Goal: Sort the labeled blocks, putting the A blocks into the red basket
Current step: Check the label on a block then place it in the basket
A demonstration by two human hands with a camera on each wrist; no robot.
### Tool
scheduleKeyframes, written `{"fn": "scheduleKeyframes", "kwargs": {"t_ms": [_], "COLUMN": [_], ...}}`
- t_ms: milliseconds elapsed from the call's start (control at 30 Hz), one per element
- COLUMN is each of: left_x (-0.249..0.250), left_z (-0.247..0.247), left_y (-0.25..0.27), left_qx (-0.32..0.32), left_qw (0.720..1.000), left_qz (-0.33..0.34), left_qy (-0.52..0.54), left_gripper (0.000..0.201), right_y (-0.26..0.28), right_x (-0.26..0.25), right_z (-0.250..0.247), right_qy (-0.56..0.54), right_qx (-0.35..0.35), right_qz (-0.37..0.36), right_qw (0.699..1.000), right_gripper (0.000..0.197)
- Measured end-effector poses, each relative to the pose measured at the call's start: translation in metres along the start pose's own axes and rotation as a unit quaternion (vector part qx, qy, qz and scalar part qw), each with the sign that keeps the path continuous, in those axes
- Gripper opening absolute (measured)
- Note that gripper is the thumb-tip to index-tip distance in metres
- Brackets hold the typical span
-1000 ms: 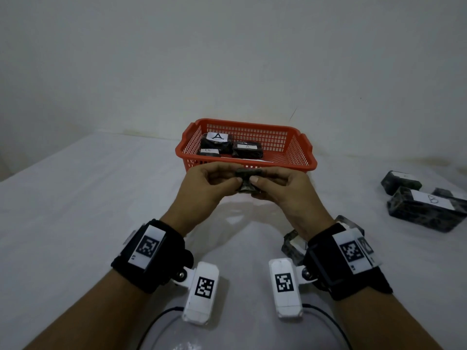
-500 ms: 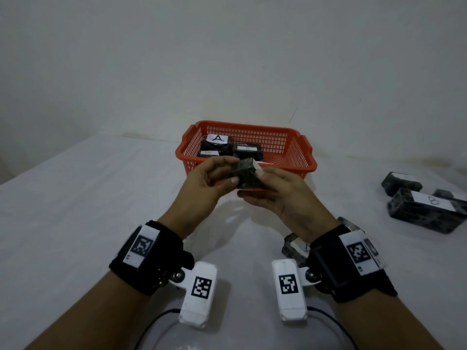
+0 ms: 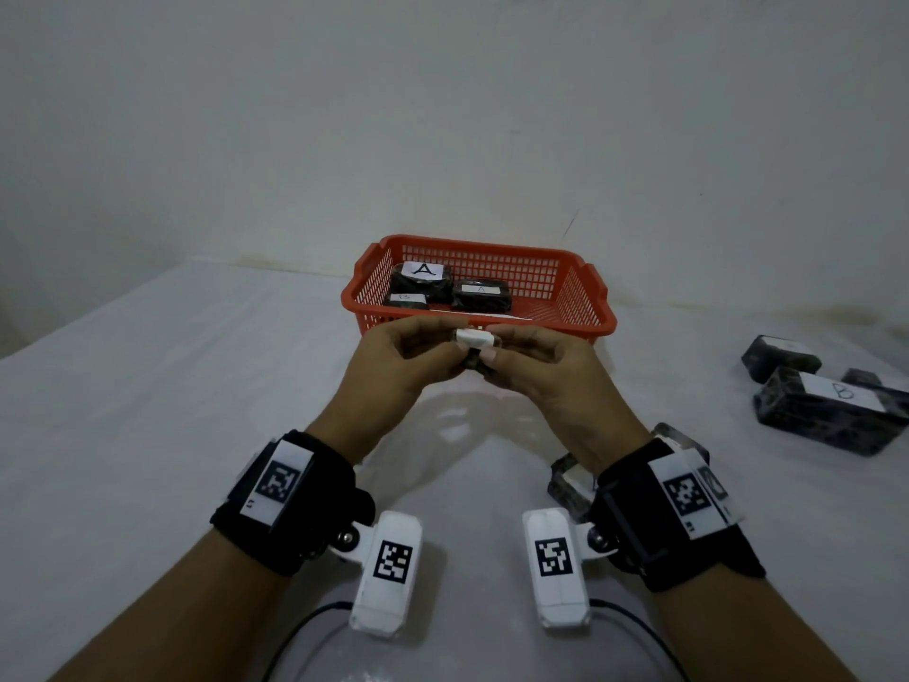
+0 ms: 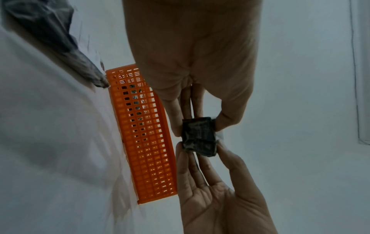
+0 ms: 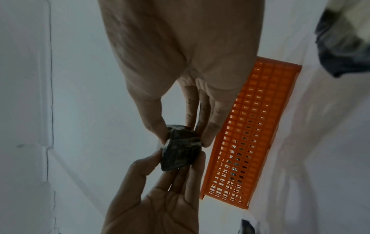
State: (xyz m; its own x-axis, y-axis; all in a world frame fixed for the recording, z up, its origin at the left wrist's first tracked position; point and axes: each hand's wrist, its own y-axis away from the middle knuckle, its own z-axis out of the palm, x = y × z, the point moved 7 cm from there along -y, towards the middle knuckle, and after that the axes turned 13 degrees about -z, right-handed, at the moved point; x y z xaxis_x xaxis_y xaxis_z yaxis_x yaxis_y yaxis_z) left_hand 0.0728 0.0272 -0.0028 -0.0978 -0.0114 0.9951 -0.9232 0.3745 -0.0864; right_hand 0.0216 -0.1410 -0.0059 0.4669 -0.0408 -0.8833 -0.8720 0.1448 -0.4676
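Both hands hold one small dark block in the air, just in front of the red basket. The left hand pinches one side of it with thumb and fingers, and the right hand pinches the other side. A white label is on top of the block, but the letter on it cannot be read here. To do this step well, turn the label up, read it, and only drop the block in the basket if it says A. Three dark blocks already lie inside the basket, at its left side. More blocks sit on the white desk well to the right of the basket, and another block lies under the right wrist. Nothing stands between the hands and the basket.
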Motion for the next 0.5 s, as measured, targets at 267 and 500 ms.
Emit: {"fn": "scheduleKeyframes", "kwargs": {"t_ms": [267,500], "left_x": [0.006,0.011], "left_z": [0.002,0.009], "left_y": [0.002,0.006], "left_qx": [0.006,-0.052], "left_qw": [0.998,0.996], "left_qz": [0.049,0.065], "left_qy": [-0.026,-0.024], "left_gripper": [0.046,0.057], "right_y": [-0.001,0.001], "right_x": [0.002,0.002], "right_z": [0.0,-0.002], "right_qy": [0.007,-0.029], "right_qx": [0.007,0.031], "right_qz": [0.01,0.028], "right_qw": [1.0,0.999], "right_gripper": [0.045,0.031]}}
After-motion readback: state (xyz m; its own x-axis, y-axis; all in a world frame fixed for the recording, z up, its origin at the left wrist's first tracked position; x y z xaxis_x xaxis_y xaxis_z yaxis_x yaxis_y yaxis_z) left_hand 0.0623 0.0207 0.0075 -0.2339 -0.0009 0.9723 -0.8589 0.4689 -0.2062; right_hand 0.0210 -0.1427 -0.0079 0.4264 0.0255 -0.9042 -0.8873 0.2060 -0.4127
